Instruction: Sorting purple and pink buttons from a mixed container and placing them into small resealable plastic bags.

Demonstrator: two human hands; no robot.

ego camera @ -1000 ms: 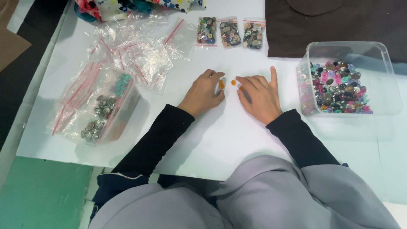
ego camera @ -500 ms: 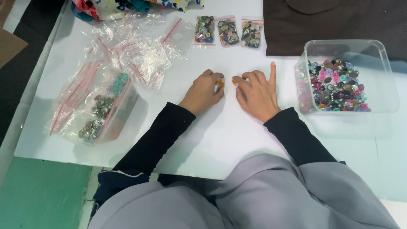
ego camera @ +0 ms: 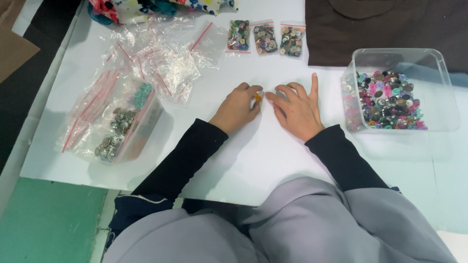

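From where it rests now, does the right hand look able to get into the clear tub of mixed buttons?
Probably yes. The right hand lies flat on the white table, just beside the clear tub of mixed buttons. The tub has no lid and nothing lies between them.

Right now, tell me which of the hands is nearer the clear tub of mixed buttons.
Right. The right hand lies flat on the white table just left of the clear tub, not touching it. The left hand is farther left, beyond the right one.
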